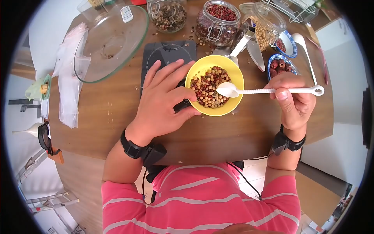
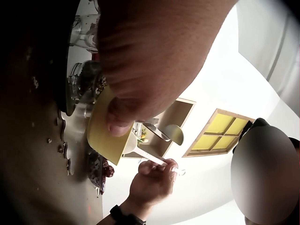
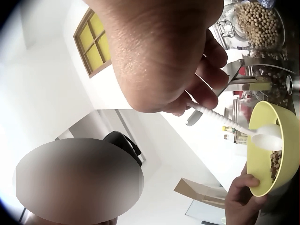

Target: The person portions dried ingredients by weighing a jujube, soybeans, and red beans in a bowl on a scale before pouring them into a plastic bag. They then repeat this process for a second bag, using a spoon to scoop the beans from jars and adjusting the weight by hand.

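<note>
My left hand (image 1: 161,99) grips the near-left side of a yellow bowl (image 1: 235,102) between thumb and index finger, its other fingers spread over a black kitchen scale (image 1: 169,47). Mixed red, brown and tan beans (image 1: 208,84) cover the bowl's bottom. In my right hand (image 1: 294,101), a long white plastic spoon (image 1: 257,91) is pinched partway along its ribbed handle. The spoon's head hangs over the beans, inside the bowl's outline. From the right wrist view, the spoon head (image 3: 268,138) shows at the tilted bowl's mouth, with the left thumb and fingers at its rim.
Behind the bowl stand glass jars of red beans (image 1: 218,33), chickpea-like beans (image 1: 261,37) and a dark mix (image 1: 167,17). Blue-rimmed dishes (image 1: 295,70) and another white spoon (image 1: 307,54) lie right. A large glass lid (image 1: 87,80) and plastic bags (image 1: 68,101) lie left.
</note>
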{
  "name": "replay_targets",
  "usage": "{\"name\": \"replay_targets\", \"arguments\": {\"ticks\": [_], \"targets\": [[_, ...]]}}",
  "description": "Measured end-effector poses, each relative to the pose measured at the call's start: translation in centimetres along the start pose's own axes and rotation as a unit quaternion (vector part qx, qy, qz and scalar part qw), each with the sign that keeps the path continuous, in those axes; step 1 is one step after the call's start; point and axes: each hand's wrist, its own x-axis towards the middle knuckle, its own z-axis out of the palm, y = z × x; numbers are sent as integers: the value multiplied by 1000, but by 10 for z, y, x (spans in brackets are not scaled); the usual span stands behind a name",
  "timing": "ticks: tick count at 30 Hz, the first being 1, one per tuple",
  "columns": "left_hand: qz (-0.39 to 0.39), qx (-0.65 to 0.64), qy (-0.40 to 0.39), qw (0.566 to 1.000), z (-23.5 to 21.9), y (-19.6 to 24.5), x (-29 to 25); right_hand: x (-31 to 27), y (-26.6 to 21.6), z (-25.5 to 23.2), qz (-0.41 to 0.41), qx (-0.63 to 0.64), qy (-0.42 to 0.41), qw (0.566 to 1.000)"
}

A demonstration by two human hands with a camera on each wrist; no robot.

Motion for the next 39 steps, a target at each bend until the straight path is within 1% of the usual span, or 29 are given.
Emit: {"name": "replay_targets", "arguments": {"ticks": [4, 7, 13, 15, 16, 18, 22, 24, 25, 27, 28, 30, 33, 35, 37, 39], "targets": [[-5, 2, 12, 1000, 0, -1, -1, -1, 3, 6, 0, 20, 6, 1000], [-7, -4, 20, 1000, 0, -1, -1, -1, 4, 11, 7, 34, -15, 999], [-8, -10, 25, 1000, 2, -1, -1, -1, 6, 14, 25, 4, -33, 999], [-8, -12, 27, 1000, 2, -1, -1, -2, 8, 17, 37, 44, -15, 998], [-9, -12, 25, 1000, 2, -1, -1, -2, 9, 18, 37, 45, -16, 998], [-10, -12, 24, 1000, 1, -1, -1, -2, 11, 16, 65, 58, -8, 996], [-12, -11, 25, 1000, 1, -1, -2, 0, 19, 11, 62, 62, -4, 996], [-12, -14, 26, 1000, 1, -1, -1, 1, 20, 9, 90, 65, -7, 994], [-15, -19, 23, 999, 1, -1, -2, 0, 21, 10, 89, 65, -7, 994], [-18, -23, 21, 999, 1, -2, -2, -1, 24, 15, 91, 124, -12, 988], [-18, -24, 17, 999, 1, -2, -2, 0, 24, 17, 91, 124, -12, 988], [-16, -25, 13, 999, 1, -2, -2, 1, 23, 18, 117, 123, 10, 985], [-13, -26, 17, 999, 1, -1, -2, 3, 26, 12, 139, 110, 20, 984], [-15, -25, 20, 999, 0, -1, -2, 2, 27, 12, 132, 109, 19, 985], [-14, -26, 19, 999, 0, -1, -2, 2, 28, 15, 136, 143, 15, 980], [-13, -27, 18, 999, 1, -1, -2, 3, 26, 19, 137, 139, 11, 981]]}}
